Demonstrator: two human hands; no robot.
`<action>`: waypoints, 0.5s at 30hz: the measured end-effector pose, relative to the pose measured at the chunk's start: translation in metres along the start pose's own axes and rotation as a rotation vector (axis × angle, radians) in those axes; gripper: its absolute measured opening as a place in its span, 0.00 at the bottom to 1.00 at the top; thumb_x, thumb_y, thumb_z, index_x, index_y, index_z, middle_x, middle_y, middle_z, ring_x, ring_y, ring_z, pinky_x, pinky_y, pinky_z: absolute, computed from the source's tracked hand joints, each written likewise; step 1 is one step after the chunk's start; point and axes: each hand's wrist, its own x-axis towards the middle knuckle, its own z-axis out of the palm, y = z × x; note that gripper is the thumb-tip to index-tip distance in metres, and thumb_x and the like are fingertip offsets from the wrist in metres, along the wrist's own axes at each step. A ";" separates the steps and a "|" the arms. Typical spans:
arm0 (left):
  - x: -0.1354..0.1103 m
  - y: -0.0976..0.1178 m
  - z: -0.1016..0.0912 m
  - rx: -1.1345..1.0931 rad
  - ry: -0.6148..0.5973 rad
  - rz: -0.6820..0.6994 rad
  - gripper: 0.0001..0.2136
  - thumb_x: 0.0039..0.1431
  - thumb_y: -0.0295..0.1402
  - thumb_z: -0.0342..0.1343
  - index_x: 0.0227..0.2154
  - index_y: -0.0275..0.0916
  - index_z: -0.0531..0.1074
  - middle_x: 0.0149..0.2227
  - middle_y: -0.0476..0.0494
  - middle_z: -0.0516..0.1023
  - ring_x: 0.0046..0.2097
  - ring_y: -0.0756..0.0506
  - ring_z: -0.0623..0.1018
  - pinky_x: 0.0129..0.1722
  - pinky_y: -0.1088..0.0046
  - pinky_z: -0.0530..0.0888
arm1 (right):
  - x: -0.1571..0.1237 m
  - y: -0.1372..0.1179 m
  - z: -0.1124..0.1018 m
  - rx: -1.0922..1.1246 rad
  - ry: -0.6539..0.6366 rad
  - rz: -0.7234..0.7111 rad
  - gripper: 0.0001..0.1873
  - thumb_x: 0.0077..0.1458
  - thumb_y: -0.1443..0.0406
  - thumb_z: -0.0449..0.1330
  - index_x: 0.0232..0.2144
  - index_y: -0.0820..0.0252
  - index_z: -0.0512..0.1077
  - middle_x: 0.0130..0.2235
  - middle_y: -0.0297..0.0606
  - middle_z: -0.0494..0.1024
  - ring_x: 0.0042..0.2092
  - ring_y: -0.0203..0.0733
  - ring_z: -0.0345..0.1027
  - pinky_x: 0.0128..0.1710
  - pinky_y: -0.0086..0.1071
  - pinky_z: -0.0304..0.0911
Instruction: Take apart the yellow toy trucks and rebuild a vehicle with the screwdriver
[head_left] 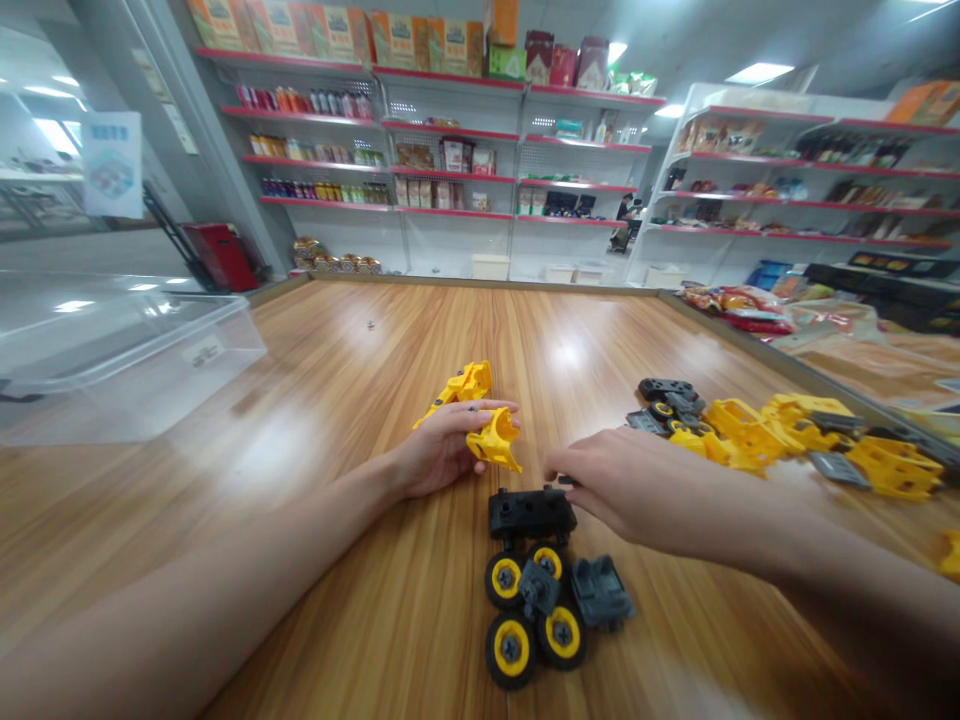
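Observation:
My left hand [429, 452] is closed around a yellow plastic toy part [498, 440] with a curved cut-out, held just above the table. Behind those fingers lies another yellow toy piece [474, 380], partly hidden. My right hand [619, 482] pinches a small dark piece [565, 481], too small to name, beside a black toy chassis block [529, 513]. Nearer to me are black toy wheels with yellow rims [511, 648], set around a grey connector [538, 587]. A grey seat-like piece [602, 592] rests to their right.
More yellow toy parts [739, 432] and dark pieces [667, 393] lie at the right of the wooden table [360, 590]. A clear plastic bin [135, 385] stands at the left. Packaged goods [750, 305] sit beyond the right edge, with stocked shelves [450, 178] behind.

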 end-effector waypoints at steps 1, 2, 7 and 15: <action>0.000 0.000 0.000 -0.005 -0.002 0.004 0.20 0.57 0.33 0.56 0.52 0.34 0.72 0.50 0.34 0.75 0.37 0.47 0.74 0.24 0.78 0.69 | 0.002 0.003 0.003 -0.001 -0.005 0.010 0.09 0.60 0.68 0.54 0.33 0.62 0.74 0.31 0.41 0.78 0.33 0.42 0.72 0.30 0.30 0.55; 0.000 0.000 0.000 -0.010 -0.003 0.008 0.20 0.56 0.32 0.56 0.52 0.34 0.72 0.49 0.35 0.75 0.37 0.47 0.75 0.24 0.78 0.70 | 0.003 0.005 0.006 0.001 -0.017 0.014 0.09 0.60 0.68 0.54 0.33 0.62 0.74 0.31 0.41 0.78 0.33 0.42 0.72 0.30 0.31 0.56; 0.000 0.000 -0.001 -0.038 -0.008 0.014 0.18 0.56 0.31 0.57 0.50 0.34 0.73 0.48 0.35 0.76 0.39 0.45 0.75 0.26 0.75 0.71 | 0.007 0.008 0.012 -0.014 -0.055 -0.012 0.10 0.59 0.69 0.54 0.31 0.60 0.75 0.31 0.40 0.79 0.33 0.42 0.73 0.30 0.31 0.56; 0.000 -0.001 -0.001 -0.071 -0.059 0.053 0.19 0.56 0.27 0.54 0.51 0.33 0.72 0.46 0.35 0.76 0.40 0.43 0.75 0.31 0.71 0.73 | 0.008 0.007 0.012 -0.028 0.031 0.008 0.11 0.62 0.65 0.52 0.33 0.59 0.74 0.29 0.40 0.79 0.31 0.43 0.73 0.27 0.31 0.52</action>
